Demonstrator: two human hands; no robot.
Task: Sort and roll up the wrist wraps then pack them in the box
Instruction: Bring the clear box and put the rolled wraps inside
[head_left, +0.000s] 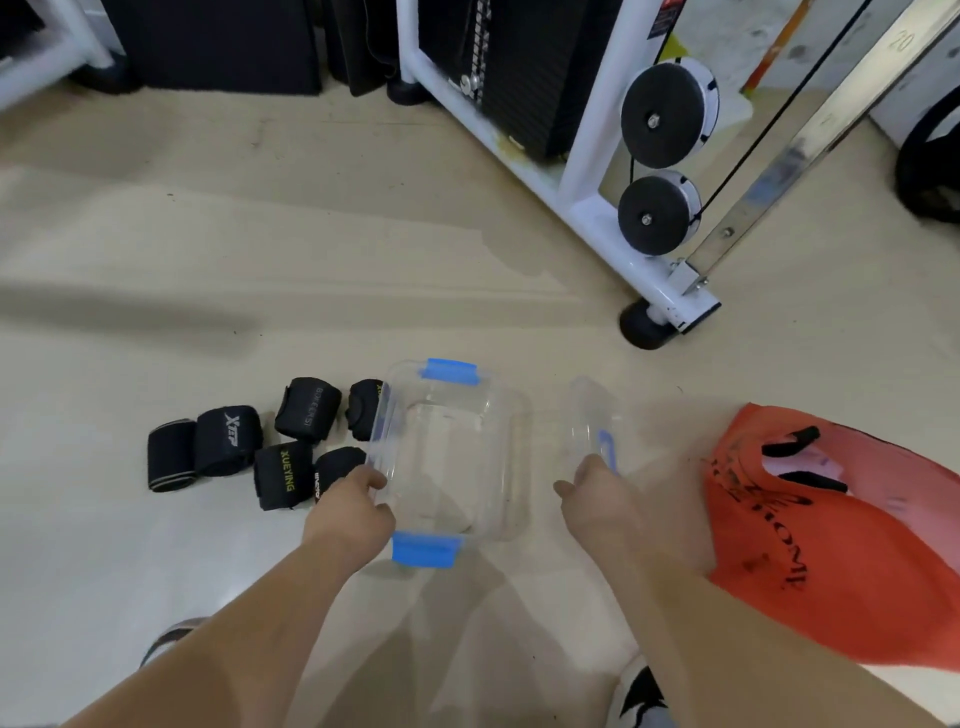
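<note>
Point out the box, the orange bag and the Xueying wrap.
box (513, 457): head view, clear right wall.
orange bag (852, 571): head view, its middle.
Xueying wrap (284, 470): head view, yellow lettering.

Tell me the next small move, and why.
Probably set the lid down right of the box: the right hand holds it clear, the box looks empty, the left hand grips its rim, and rolled wrist wraps wait beside it.
</note>
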